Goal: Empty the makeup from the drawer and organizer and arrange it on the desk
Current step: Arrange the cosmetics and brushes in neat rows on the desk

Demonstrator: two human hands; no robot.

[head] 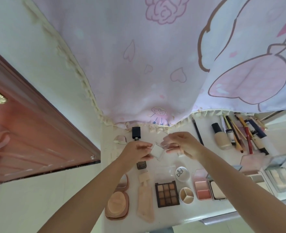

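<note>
My left hand grips a small clear square case with a white pan above the white desk. My right hand pinches the case's clear lid at its far edge, so the case stands open between both hands. Below them lie a brown eyeshadow palette, an open pink powder compact, a beige tube, a round three-part pot with its white lid, and a blush palette.
A black-capped bottle stands at the back. Foundation, pencils and brushes lie at the right rear. A clear organizer sits at the right edge. A pink curtain hangs over the back, a door left.
</note>
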